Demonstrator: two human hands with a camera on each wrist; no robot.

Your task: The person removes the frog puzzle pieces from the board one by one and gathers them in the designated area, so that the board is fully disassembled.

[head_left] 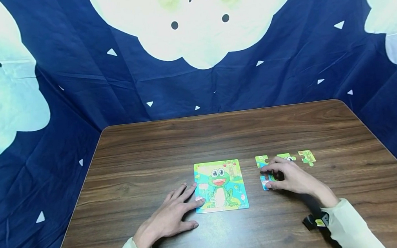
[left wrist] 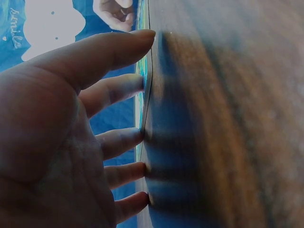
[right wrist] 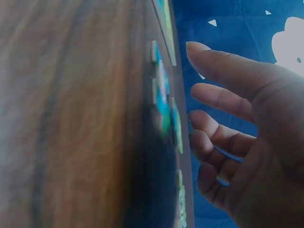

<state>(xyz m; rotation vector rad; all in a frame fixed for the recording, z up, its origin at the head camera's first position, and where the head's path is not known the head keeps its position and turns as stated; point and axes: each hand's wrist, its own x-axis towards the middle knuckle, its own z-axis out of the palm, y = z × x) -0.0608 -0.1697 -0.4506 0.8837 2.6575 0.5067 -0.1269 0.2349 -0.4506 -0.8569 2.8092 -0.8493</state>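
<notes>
A frog puzzle board [head_left: 221, 187] lies flat on the wooden table, its frog facing upright in the head view. My left hand [head_left: 169, 215] rests at the board's left side with fingers spread; the index fingertip touches its lower left edge, and the thumb lies on the table. To the right, my right hand [head_left: 293, 174] hovers over loose puzzle pieces. Its fingers are loosely bent, and the right wrist view shows nothing between thumb and fingers. Around it lie a green-blue piece [head_left: 261, 160], a blue-pink piece [head_left: 264, 184] and a piece with frog eyes [head_left: 286, 156], partly hidden by the hand.
Farther right on the table [head_left: 143, 144] lies a yellow-green puzzle piece [head_left: 307, 157]. A blue curtain [head_left: 181, 86] with white clouds hangs behind the table's back edge and along both sides. Dark straps with small devices sit on both wrists.
</notes>
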